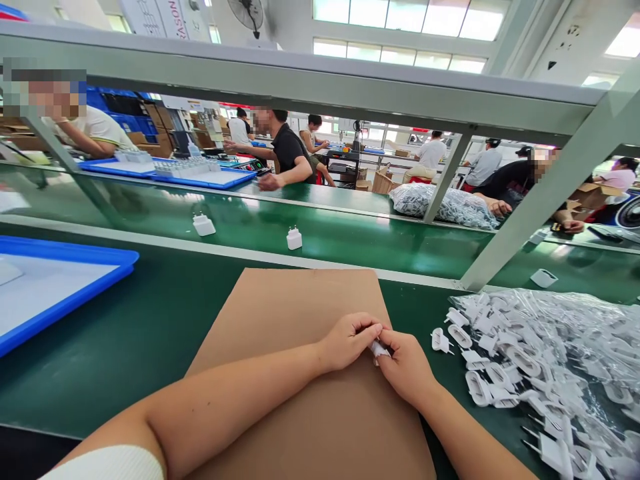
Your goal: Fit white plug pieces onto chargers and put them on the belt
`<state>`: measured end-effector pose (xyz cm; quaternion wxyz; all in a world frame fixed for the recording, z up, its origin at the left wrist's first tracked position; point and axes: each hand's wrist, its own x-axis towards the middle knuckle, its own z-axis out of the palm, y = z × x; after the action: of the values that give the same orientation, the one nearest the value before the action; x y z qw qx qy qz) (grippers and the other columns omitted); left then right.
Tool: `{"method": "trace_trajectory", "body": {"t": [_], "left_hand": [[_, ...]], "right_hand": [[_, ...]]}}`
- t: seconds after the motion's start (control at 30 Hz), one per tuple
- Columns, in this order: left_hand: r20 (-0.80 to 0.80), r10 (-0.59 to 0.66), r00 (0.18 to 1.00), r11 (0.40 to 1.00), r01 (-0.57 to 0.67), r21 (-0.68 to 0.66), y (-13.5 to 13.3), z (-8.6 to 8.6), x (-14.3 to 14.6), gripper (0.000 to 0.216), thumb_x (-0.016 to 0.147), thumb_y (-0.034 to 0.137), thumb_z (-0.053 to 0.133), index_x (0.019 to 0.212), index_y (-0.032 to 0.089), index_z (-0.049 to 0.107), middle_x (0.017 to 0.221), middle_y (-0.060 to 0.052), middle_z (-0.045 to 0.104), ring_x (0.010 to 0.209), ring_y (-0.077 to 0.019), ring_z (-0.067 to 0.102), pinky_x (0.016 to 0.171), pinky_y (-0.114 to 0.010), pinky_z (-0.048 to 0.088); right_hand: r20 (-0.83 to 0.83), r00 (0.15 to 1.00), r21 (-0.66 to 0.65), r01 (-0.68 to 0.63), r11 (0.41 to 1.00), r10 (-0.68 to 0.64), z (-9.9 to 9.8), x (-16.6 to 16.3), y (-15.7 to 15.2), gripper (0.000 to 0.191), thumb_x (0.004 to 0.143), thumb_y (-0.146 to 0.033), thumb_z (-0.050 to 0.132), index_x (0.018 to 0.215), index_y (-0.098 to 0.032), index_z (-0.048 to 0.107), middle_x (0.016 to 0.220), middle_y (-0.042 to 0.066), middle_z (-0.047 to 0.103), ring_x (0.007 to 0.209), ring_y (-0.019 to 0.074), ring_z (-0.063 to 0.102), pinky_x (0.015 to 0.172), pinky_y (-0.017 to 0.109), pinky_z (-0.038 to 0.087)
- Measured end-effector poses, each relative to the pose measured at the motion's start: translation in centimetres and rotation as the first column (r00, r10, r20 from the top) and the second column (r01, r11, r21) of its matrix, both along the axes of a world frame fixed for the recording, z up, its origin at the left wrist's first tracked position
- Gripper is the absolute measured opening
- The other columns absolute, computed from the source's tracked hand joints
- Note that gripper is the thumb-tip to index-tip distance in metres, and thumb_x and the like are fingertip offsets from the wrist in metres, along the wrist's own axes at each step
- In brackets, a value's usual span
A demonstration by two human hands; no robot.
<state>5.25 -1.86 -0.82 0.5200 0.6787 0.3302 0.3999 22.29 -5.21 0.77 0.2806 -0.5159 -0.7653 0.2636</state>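
My left hand and my right hand meet over a brown cardboard sheet on the green bench. Both pinch a small white plug part between their fingertips. Most of that part is hidden by the fingers. To the right lies a heap of white plug parts on a clear plastic bag, with one loose plug part closest to my right hand.
A blue tray sits at the left. Two white chargers stand on the green conveyor belt beyond the cardboard, another white piece at right. A grey frame post slants across. Several people work at the far benches.
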Motion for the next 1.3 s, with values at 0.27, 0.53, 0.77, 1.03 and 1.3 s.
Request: {"method": "trace_trajectory", "body": {"t": [0.27, 0.53, 0.77, 1.03, 1.3], "left_hand": [[-0.128, -0.017, 0.992, 1.000, 0.020, 0.020, -0.5, 0.6, 0.0, 0.048, 0.097, 0.056, 0.051, 0.089, 0.015, 0.074, 0.091, -0.008, 0.073, 0.087, -0.0218, 0.064, 0.081, -0.030, 0.050], [-0.278, 0.011, 0.961, 0.999, -0.002, 0.033, -0.3, 0.3, -0.7, 0.053, 0.095, 0.065, 0.052, 0.101, 0.019, 0.079, 0.101, -0.007, 0.077, 0.092, -0.0243, 0.069, 0.081, -0.027, 0.056], [-0.335, 0.062, 0.940, 0.997, -0.046, 0.054, 0.1, -0.5, -1.1, 0.059, 0.087, 0.074, 0.057, 0.104, 0.023, 0.082, 0.109, -0.007, 0.080, 0.111, -0.0322, 0.072, 0.089, -0.030, 0.063], [-0.375, 0.064, 0.925, 0.998, -0.049, 0.048, 0.1, -0.5, -1.3, 0.061, 0.089, 0.075, 0.055, 0.109, 0.023, 0.082, 0.116, -0.006, 0.079, 0.116, -0.0322, 0.071, 0.088, -0.028, 0.063], [-0.376, 0.038, 0.926, 0.999, -0.026, 0.036, 0.0, -0.4, -1.4, 0.062, 0.091, 0.075, 0.053, 0.113, 0.024, 0.081, 0.118, -0.006, 0.078, 0.114, -0.0307, 0.072, 0.087, -0.027, 0.063]], "right_hand": [[0.083, 0.996, -0.032, 0.016, 0.999, -0.013, 0.4, 0.2, -0.3, 0.019, 0.078, -0.013, 0.056, 0.080, -0.020, 0.073, 0.075, 0.001, 0.073, 0.067, 0.0158, 0.060, 0.062, 0.025, 0.033], [0.286, 0.958, -0.053, 0.008, 0.999, 0.008, 0.9, 0.2, 0.1, 0.025, 0.089, -0.028, 0.066, 0.109, -0.026, 0.080, 0.100, 0.001, 0.081, 0.087, 0.0198, 0.070, 0.064, 0.027, 0.036], [0.333, 0.941, -0.082, -0.041, 0.996, 0.066, 0.6, 0.3, 0.5, 0.037, 0.095, -0.037, 0.058, 0.126, -0.025, 0.075, 0.115, 0.003, 0.080, 0.102, 0.0235, 0.072, 0.065, 0.028, 0.042], [0.337, 0.938, -0.089, -0.054, 0.995, 0.081, 0.2, 0.4, 0.8, 0.038, 0.094, -0.035, 0.058, 0.127, -0.026, 0.074, 0.119, 0.005, 0.079, 0.108, 0.0264, 0.072, 0.068, 0.029, 0.042], [0.306, 0.949, -0.071, -0.052, 0.996, 0.071, -0.2, 0.4, 0.9, 0.037, 0.093, -0.036, 0.060, 0.125, -0.026, 0.075, 0.117, 0.005, 0.080, 0.104, 0.0258, 0.073, 0.068, 0.027, 0.045]]}}
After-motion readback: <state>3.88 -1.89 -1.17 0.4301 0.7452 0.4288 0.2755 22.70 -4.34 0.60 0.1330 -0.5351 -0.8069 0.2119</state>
